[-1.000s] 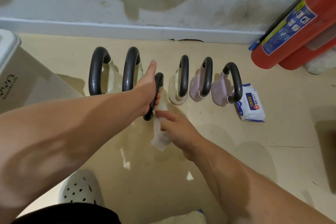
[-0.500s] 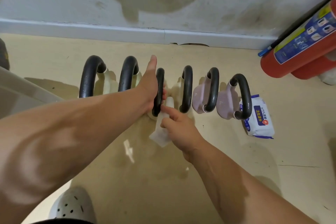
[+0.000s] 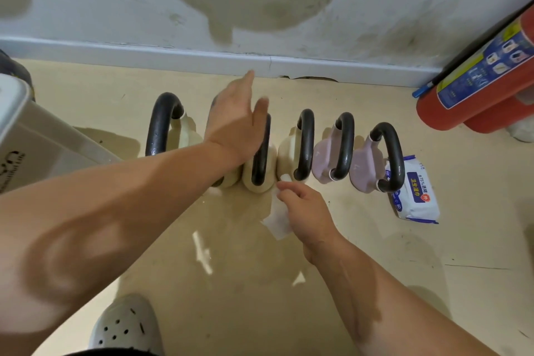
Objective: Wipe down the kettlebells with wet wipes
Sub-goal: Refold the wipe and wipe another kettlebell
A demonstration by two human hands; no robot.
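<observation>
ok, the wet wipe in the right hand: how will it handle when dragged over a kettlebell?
The wipe is probably floppy: it hangs limp and creased below the right hand. Likely very light, since a fingertip pinch holds it. Probably clings rather than slides; the floor beneath looks wet.

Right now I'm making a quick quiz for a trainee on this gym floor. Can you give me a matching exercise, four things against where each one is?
Things:
1. wet wipe
2. pack of wipes
3. fire extinguisher
4. shoe

Places:
A. bottom edge of the view, left of centre
B. pinched in the right hand
C. leaning at the wall, far right
D. flat on the floor by the last purple kettlebell

Pairs: 1-B, 2-D, 3-C, 4-A
</observation>
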